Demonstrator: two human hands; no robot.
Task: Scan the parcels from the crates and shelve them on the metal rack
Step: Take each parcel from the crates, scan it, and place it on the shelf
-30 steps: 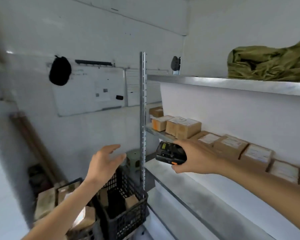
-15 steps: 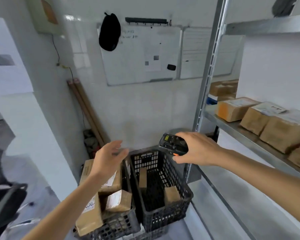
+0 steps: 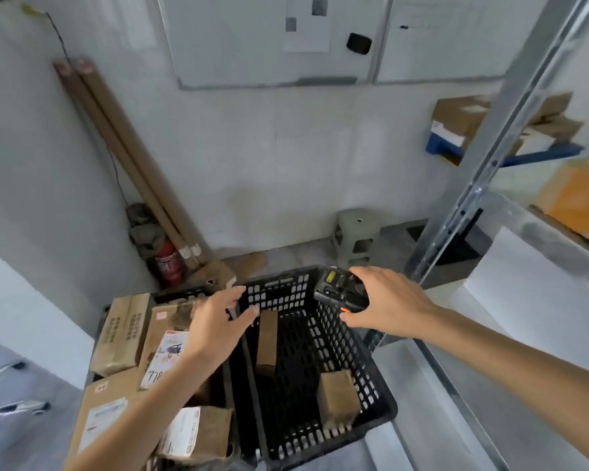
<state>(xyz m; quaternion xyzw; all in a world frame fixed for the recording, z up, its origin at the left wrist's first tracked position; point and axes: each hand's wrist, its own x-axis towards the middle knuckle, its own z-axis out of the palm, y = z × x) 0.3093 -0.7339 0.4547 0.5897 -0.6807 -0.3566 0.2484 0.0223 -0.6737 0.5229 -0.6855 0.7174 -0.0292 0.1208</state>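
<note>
Head view looked down on two black crates standing side by side on the floor, their inner rims touching. The right crate (image 3: 320,351) sat just beside the upright post (image 3: 483,158) of the metal rack (image 3: 524,232), its right rim close against the lowest shelf's front edge. Inside it, one parcel (image 3: 266,339) leaned upright near the left wall and another small parcel (image 3: 338,397) stood toward the front right corner; most of the mesh floor between them lay bare. The left crate (image 3: 184,294) was packed with cardboard parcels (image 3: 123,331) rising above its rim.

The left hand (image 3: 218,321) hovered over the shared rims, fingers spread and relaxed, holding nothing. The right hand (image 3: 388,302) gripped a black handheld scanner (image 3: 340,292) above the right crate's far right corner, fingers curled round its body.

Against the back wall stood a pale stool (image 3: 356,232), well apart from the crates, and long cardboard tubes (image 3: 126,158) leaned in the corner over a red extinguisher (image 3: 169,263). Boxes lay on the rack's shelf at right.
</note>
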